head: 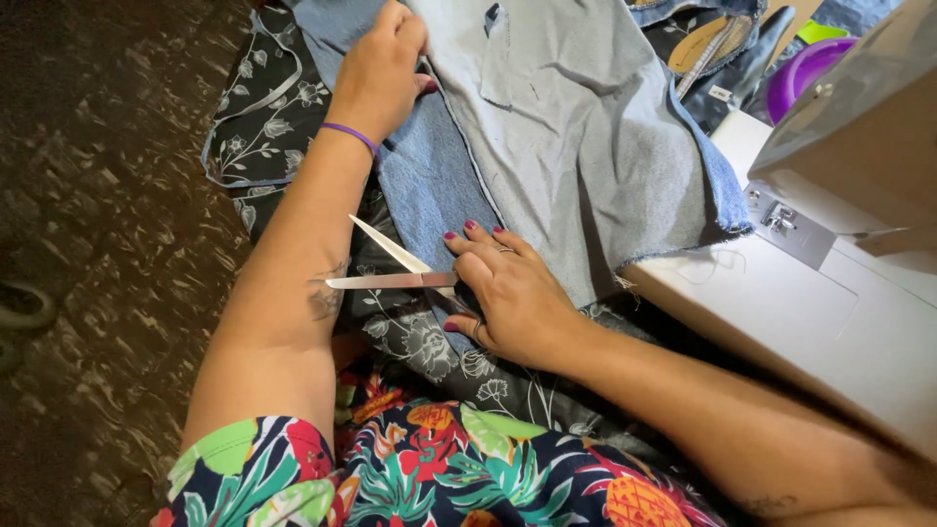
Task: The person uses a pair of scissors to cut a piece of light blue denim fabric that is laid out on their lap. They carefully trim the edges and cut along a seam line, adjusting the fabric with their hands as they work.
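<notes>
Denim piece (pixel 547 137) pinned at 11 o'clock by left hand (pixel 379 73), fingers flat; right hand (pixel 512 298) fingers closed on open scissors (pixel 395 268); best kept taut.

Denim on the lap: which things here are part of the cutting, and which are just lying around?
In use:
- light blue denim, pinned by the left hand
- scissors, blades open, in the right hand

Lying about:
- white sewing machine
- purple bowl
- black floral fabric underneath
</notes>
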